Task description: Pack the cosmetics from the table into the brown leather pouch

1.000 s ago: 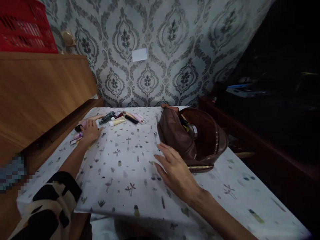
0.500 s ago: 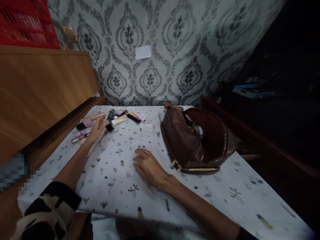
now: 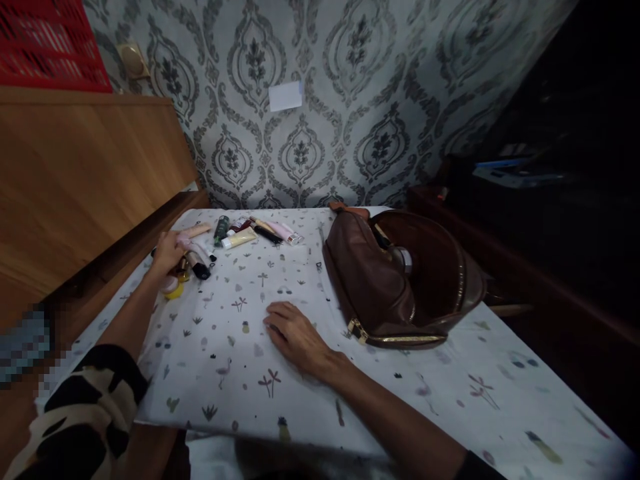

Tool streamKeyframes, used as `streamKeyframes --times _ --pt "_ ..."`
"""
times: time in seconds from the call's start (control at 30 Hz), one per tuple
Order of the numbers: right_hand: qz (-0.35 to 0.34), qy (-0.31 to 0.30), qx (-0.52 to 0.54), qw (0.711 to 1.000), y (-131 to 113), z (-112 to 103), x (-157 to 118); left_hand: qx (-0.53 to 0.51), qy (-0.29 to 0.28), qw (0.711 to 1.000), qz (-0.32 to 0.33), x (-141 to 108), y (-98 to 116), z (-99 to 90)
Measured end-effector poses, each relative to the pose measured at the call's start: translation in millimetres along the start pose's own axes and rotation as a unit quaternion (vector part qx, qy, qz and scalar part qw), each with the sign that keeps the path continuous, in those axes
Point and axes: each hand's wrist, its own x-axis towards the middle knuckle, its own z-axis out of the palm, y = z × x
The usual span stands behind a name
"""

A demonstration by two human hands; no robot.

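At the left end of the cloth, my left hand (image 3: 169,251) is over a heap of cosmetics, its fingers curled around something I cannot make out. Beside it lie a tube with a black cap (image 3: 201,267), a yellow-based small container (image 3: 173,289) and a beige stick-like item (image 3: 196,229). My right hand (image 3: 295,339) rests palm down on the cloth, empty, with loosely bent fingers. To its right sits a brown leather bag (image 3: 367,283), unzipped and gaping, with a silvery round-topped item (image 3: 405,259) inside.
Farther back lie a dark green tube (image 3: 222,231), a cream tube (image 3: 239,238), a black slim item (image 3: 268,234) and a pink tube (image 3: 284,232). A wooden cabinet (image 3: 90,153) bearing a red basket (image 3: 50,50) borders the left. The patterned wall (image 3: 300,160) closes the back.
My left hand has drawn left and slightly back over the cosmetics. The black-capped tube now lies lower and farther left, and the yellow-based container shows. My right hand stays nearly in place.
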Motion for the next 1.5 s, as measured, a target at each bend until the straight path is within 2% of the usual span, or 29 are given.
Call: streamKeyframes --times 0.1,0.2,0.4,0.5,0.67,0.87,1.1,1.23,1.37,1.5 --pt "-0.003 0.003 0.002 1.0 0.0 0.4 -0.6 -0.013 0.028 1.0 0.0 0.0 9.0 0.2" --pt "-0.007 -0.001 0.002 1.0 -0.6 -0.5 -1.3 -0.005 0.028 1.0 0.004 0.7 20.9 5.6" --pt "-0.009 -0.007 -0.015 1.0 -1.5 -2.4 -3.0 0.022 -0.04 0.998 0.036 3.2 37.7 18.9" --pt "-0.012 -0.016 -0.023 1.0 -1.6 -3.4 -3.1 0.032 -0.055 0.997 0.048 3.0 36.1 14.1" --pt "-0.014 -0.038 -0.033 0.999 -3.7 -7.2 -3.1 0.054 -0.061 0.997 0.01 4.2 25.5 2.1" --pt "-0.011 -0.042 -0.039 0.998 -4.7 -7.7 -3.2 0.041 -0.078 0.996 0.011 4.1 30.8 7.3" --pt "-0.015 -0.049 -0.04 0.998 -3.2 -8.3 -3.2 0.031 -0.09 0.993 0.067 -19.3 45.1 -12.6" --pt "-0.027 -0.038 -0.034 0.998 -1.4 -6.8 -3.2 0.066 -0.124 0.989 0.044 -36.1 55.2 -15.0" --pt "-0.035 -0.033 -0.033 0.998 -0.3 -5.7 -3.3 0.109 -0.145 0.981 0.072 -55.3 78.8 -11.7" --pt "-0.035 -0.034 -0.04 0.998 0.4 -5.3 -3.0 0.14 -0.113 0.977 0.119 -72.3 105.7 -15.9"
